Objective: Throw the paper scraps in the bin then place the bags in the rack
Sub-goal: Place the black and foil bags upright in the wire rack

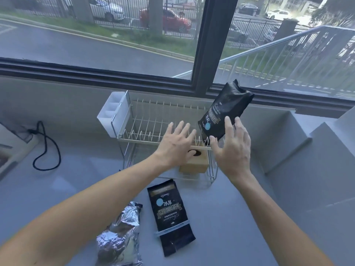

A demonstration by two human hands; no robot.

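Right hand steadies the black coffee bag upright in the dish rack at frame centre, fingers spread wide; left hand hovers open-fingered.

The rack stands at the table's far edge, below the window. A caddy hangs on its 9 o'clock end; a bag stands tilted in its 3 o'clock end. A box sits under the rack. At 6 o'clock from the rack a second bag lies flat, a foil bag at its 8 o'clock. A cord lies at the rack's 9 o'clock.
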